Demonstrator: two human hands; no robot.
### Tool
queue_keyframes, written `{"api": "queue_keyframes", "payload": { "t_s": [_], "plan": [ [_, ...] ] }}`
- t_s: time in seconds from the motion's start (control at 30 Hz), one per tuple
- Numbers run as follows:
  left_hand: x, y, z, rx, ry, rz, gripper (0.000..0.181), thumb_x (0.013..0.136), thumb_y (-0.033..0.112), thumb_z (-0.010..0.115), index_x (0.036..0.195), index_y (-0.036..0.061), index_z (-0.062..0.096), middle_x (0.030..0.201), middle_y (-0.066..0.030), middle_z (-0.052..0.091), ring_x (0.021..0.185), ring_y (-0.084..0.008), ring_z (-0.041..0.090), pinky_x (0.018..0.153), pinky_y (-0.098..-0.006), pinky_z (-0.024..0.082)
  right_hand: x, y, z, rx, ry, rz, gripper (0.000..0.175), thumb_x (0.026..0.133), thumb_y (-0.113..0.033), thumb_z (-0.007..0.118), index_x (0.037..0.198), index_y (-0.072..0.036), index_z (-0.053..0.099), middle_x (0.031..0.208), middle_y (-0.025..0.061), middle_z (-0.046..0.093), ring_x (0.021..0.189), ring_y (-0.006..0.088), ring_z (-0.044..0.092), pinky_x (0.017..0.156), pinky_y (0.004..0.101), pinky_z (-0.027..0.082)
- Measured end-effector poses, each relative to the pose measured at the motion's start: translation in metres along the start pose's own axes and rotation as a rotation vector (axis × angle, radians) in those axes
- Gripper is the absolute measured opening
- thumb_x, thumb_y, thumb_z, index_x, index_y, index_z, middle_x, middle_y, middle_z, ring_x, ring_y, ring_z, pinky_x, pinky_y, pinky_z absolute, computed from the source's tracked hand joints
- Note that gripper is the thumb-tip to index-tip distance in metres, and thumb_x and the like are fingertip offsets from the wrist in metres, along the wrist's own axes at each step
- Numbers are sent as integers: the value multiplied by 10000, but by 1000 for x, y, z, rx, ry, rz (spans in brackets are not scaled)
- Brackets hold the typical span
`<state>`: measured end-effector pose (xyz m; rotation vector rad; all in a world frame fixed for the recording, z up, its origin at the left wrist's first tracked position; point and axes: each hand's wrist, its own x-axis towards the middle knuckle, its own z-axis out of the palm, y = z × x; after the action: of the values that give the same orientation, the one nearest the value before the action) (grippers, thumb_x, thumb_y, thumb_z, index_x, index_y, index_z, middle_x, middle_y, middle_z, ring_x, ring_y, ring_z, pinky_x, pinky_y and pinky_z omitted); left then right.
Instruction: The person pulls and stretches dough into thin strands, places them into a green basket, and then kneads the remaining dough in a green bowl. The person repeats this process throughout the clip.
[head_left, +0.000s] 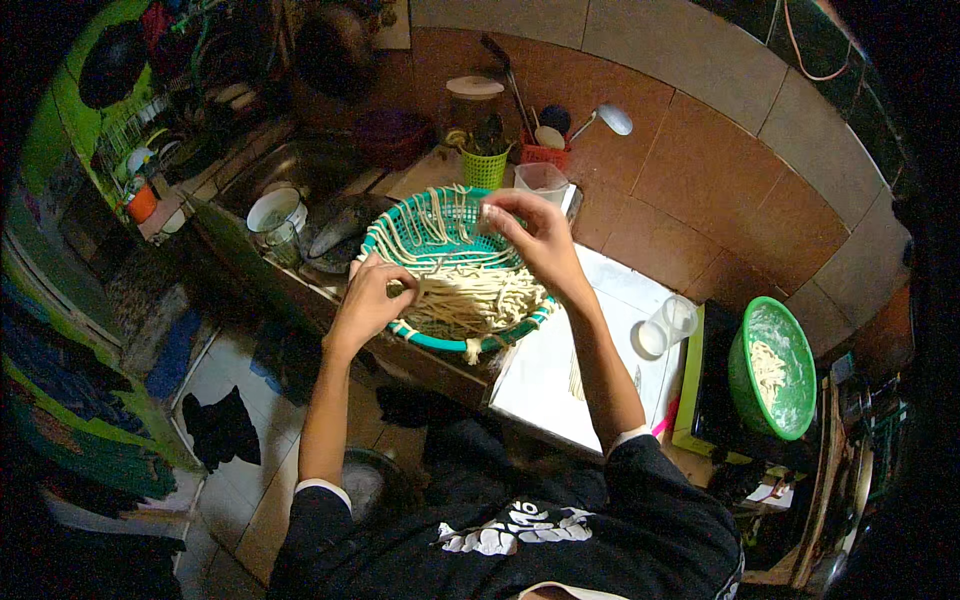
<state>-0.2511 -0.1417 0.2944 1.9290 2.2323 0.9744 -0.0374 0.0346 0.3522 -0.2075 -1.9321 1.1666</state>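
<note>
A round teal plastic basket (448, 346) stands in front of me, tilted a little. Pale dough-like strands (495, 296) lie in a thick bundle across its near half, and more loop over its far and left rim. My left hand (379, 292) is at the basket's left side, fingers curled by the strands; whether it grips one is unclear. Over the far right of the basket is my right hand (529, 232), thumb and forefinger pinched together near a small pale bit, too blurred to tell whether it is held.
A white board (551, 375) carries a clear plastic cup (667, 324). At the right, a green basin (802, 375) holds more pale strands. Behind the basket stand a lime-green utensil holder (484, 169) and a red one (545, 155). A white bucket (277, 211) is at the left, beside the sink.
</note>
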Motion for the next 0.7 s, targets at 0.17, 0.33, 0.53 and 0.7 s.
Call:
{"api": "queue_keyframes", "payload": {
  "t_s": [0.17,0.33,0.53,0.7],
  "plan": [
    [0,10,-3,-41,26,-28,203,795,223,832,970,143,767,879,-39,707,1022,-253,581,983,-411,360,-54,34,-33,-332,-284,127,174,956,-74,686,1110,-4,727,1100,130,672,1050,261,649,938,368,529],
    [-2,20,-9,141,-22,-18,177,801,240,833,931,126,793,907,-41,722,968,-251,579,952,-403,376,-67,36,-66,-560,-237,7,232,816,-24,750,1047,-32,738,1041,144,662,1035,332,619,884,412,487],
    [-8,53,-14,240,140,123,133,885,207,772,955,95,783,963,-39,737,957,-248,603,955,-411,383,-83,24,-79,-764,-206,-76,259,852,-67,761,1108,-107,767,1159,69,713,1155,256,600,1014,401,355],
    [-5,108,9,137,310,227,112,894,147,757,992,95,749,982,-39,737,960,-250,630,932,-404,417,-108,30,-106,-580,120,-75,135,869,-105,812,984,-59,758,1017,77,736,985,235,638,912,367,456]
  ]
}}
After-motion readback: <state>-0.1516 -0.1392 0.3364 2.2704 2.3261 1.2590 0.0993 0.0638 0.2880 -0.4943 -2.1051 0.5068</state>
